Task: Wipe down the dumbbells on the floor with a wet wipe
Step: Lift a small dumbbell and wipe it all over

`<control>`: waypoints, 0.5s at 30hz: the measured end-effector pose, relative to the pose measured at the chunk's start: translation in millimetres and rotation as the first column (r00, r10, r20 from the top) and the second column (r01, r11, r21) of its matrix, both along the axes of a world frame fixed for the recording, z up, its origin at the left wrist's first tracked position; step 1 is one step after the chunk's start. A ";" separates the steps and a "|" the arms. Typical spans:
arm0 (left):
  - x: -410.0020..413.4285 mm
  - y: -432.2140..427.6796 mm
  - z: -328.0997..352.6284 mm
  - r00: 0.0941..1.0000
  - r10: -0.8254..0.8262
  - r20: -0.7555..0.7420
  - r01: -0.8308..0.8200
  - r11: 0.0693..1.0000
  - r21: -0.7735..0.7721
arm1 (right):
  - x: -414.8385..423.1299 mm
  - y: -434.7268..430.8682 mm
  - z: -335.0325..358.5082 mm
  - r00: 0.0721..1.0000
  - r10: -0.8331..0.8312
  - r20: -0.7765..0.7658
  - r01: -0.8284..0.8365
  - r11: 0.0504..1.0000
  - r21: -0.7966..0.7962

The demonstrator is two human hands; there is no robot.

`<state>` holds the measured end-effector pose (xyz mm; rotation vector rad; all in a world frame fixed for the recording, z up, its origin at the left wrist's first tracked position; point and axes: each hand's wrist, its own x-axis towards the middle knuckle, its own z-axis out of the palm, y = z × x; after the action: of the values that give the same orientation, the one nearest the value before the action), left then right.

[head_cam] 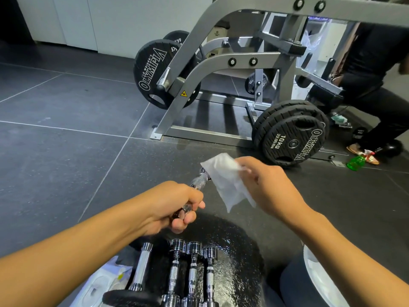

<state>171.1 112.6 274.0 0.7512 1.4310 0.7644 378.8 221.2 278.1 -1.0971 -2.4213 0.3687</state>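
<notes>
Dark grey floor tiles (55, 103) with pale grout lines run across the gym room, giving way to a black rubber mat (332, 196) under the equipment. On the mat stands a grey steel weight machine (221, 60), loaded with black weight plates (290, 138) marked "OLYMPIA" and "10KG". Beside the nearest plates a green spray bottle (355, 162) lies on the mat, and a person in dark clothing (376, 63) is at the right edge of the view.

Near the camera, the left hand (174, 204) is clenched around the lower end of a chrome dumbbell (198, 182), lifting it off the floor so that its knurled bar points up and away. The right hand (272, 185) pinches a white wet wipe (228, 178) between thumb and fingers; the wipe hangs loose and drapes over the dumbbell's far end, which it hides.

Below the hands, a row of chrome dumbbells (192, 273) lies side by side on the floor, touching or nearly touching, on a black patch that glistens wet (232, 251). Just left of them lies another dumbbell with a smooth bar and a black end (141, 267). A white plastic packet (101, 284) sits partly under that bar at the lower left. The edge of a white round object (318, 273) shows at the lower right; what it is cannot be told.
</notes>
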 end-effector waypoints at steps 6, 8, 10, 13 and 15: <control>4.6 -7.0 -3.8 0.996 -0.002 -0.089 0.020 0.978 0.207 | 0.1 3.7 -5.1 0.811 -0.474 -0.344 0.122 0.711 -0.693; 6.7 -7.4 -4.4 0.988 -0.039 -0.150 0.082 0.954 0.289 | -6.3 -0.6 -1.7 0.680 -0.554 -0.480 -0.084 0.591 -0.802; 9.4 -8.1 -3.5 0.978 -0.068 -0.199 0.135 0.929 0.346 | -12.8 -5.1 3.2 0.575 -0.585 -0.572 -0.242 0.546 -0.802; 14.9 -9.0 -0.1 0.963 -0.085 -0.256 0.185 0.899 0.396 | -14.2 -7.8 6.7 0.539 -0.550 -0.638 -0.406 0.494 -0.769; 16.7 -8.8 -0.4 0.956 -0.091 -0.280 0.206 0.886 0.414 | -11.5 -8.7 8.4 0.528 -0.536 -0.659 -0.482 0.449 -0.752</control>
<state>187.8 103.8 273.6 1.3376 1.4185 0.9083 367.2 212.5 286.5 -0.8925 -1.0900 1.8988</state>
